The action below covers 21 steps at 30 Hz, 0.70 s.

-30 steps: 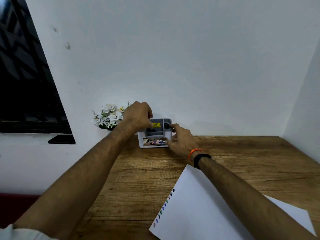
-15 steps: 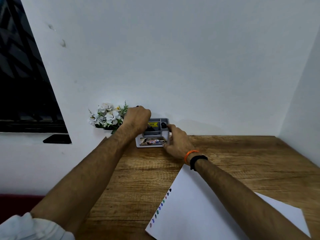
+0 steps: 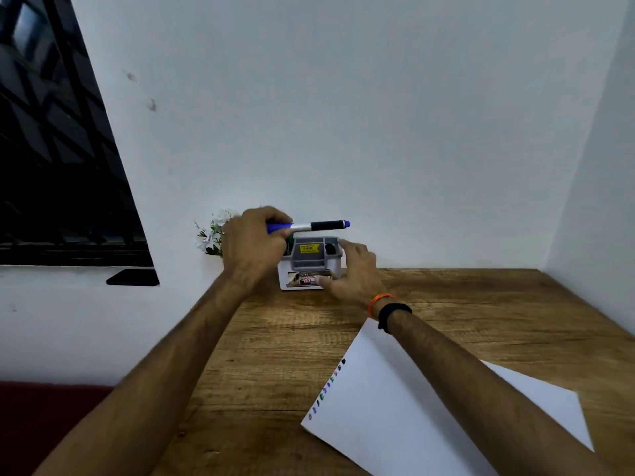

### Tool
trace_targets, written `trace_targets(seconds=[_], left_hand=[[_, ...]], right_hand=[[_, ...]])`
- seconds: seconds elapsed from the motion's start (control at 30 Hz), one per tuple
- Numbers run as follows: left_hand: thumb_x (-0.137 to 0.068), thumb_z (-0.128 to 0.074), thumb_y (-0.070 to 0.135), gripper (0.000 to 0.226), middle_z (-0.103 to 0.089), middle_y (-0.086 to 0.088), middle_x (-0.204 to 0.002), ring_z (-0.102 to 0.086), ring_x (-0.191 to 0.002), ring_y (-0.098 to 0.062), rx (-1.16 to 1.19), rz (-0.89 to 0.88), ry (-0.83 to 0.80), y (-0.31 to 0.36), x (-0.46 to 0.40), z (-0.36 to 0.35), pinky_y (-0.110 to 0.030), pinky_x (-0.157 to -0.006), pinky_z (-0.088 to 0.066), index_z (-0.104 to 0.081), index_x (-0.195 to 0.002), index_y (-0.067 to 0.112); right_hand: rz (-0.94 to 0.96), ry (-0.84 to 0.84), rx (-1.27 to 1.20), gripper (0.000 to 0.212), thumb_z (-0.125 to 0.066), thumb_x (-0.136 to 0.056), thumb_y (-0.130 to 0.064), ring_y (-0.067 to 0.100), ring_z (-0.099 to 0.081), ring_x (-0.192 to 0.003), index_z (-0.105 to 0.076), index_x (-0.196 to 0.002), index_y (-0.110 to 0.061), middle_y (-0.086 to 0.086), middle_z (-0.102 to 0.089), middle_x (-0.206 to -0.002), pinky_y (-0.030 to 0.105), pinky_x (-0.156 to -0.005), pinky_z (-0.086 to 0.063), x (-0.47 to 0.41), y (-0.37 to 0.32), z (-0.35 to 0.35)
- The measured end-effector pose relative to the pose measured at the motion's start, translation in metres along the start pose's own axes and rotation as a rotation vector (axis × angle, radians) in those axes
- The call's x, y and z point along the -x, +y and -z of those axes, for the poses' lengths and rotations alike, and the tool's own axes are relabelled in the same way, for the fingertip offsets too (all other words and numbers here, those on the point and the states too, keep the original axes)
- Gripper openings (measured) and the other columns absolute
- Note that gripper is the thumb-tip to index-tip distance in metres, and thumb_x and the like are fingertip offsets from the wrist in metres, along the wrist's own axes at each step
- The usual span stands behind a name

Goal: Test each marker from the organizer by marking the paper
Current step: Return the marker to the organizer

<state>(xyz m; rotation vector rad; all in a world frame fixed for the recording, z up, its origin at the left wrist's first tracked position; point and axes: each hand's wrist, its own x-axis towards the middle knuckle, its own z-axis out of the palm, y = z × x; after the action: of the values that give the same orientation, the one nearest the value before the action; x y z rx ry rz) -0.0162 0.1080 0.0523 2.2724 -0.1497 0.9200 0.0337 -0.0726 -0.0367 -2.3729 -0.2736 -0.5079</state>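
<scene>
The blue marker [image 3: 309,226] hangs level above the organizer [image 3: 311,261], gripped at its cap end by the left hand [image 3: 256,242]. Light and stiff; best held mid-barrel. The right hand [image 3: 354,269], loosely curled, steadies the organizer on the worktop [image 3: 281,355].

Two bare forearms are seen reaching forward from the bottom edge, both uncovered from elbow to wrist. No ring is shown on the left hand [image 3: 254,245], and nothing is worn on its wrist. On the wrist behind the right hand [image 3: 354,273], two bands are worn side by side: a thin orange thread [image 3: 379,300] nearer the hand, and a wider black band [image 3: 393,312] just behind it, possibly a fitness tracker, though its face cannot be made out.
</scene>
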Motion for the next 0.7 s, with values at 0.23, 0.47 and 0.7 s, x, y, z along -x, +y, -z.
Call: trace_targets(seconds=[0.23, 0.47, 0.7], left_hand=[[-0.077, -0.08, 0.015, 0.016, -0.073, 0.005, -0.081, -0.068, -0.083, -0.015, 0.384, 0.26, -0.183, -0.01, 0.057, -0.03, -0.041, -0.083, -0.058, -0.073, -0.079, 0.03], [-0.078, -0.079, 0.025, 0.012, -0.071, 0.015, -0.084, -0.061, -0.072, 0.009, 0.289, 0.036, -0.357, -0.004, 0.09, -0.039, -0.022, -0.068, -0.053, -0.074, -0.087, 0.032], [-0.088, -0.067, 0.04, 0.011, -0.067, 0.009, -0.07, -0.057, -0.059, -0.008, 0.252, -0.18, -0.586, -0.001, 0.113, -0.044, -0.023, -0.053, -0.042, -0.071, -0.089, 0.031]], right_hand=[[-0.151, -0.08, -0.831, 0.036, -0.07, -0.087, -0.038, 0.009, -0.058, -0.067, -0.072, -0.099, -0.004, 0.002, -0.065, -0.079, 0.024, -0.061, -0.043, 0.045, -0.027, 0.034], [-0.185, -0.08, -0.849, 0.032, -0.062, -0.095, -0.027, 0.01, -0.05, -0.054, -0.072, -0.096, 0.002, 0.005, -0.065, -0.069, 0.021, -0.049, -0.036, 0.092, -0.007, 0.055], [-0.155, -0.116, -0.897, 0.019, -0.059, -0.094, -0.012, 0.016, -0.052, -0.052, -0.072, -0.086, 0.0, 0.011, -0.07, -0.068, 0.023, -0.047, -0.038, 0.118, 0.004, 0.063]])
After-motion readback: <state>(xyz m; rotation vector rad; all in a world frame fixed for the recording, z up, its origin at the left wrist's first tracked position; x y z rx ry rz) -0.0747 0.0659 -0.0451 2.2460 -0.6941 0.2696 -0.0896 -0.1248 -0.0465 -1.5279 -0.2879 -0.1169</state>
